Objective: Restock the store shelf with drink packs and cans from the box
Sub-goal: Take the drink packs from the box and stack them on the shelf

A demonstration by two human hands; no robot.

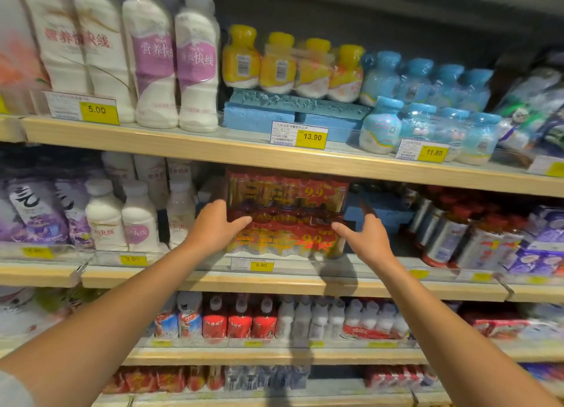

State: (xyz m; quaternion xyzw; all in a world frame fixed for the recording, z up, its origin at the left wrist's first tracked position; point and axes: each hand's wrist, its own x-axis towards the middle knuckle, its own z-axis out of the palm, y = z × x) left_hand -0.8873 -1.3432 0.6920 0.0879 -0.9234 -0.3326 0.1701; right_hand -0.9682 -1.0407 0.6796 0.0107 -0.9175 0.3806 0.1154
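Two red and gold drink packs marked 9.9 are stacked on the second shelf (pixel 274 280) from the top. The upper pack (pixel 287 194) rests on the lower pack (pixel 287 238). My left hand (pixel 215 225) presses against the stack's left side, thumb across the front where the packs meet. My right hand (pixel 366 237) is at the right side, thumb touching the front and fingers around the edge. The box is out of view.
White milk bottles (pixel 122 217) stand left of the stack, and red and silver cans (pixel 451 232) stand to its right. A blue foam block (pixel 384 211) lies behind on the right. The top shelf holds yellow and blue bottle packs. Lower shelves hold small bottles.
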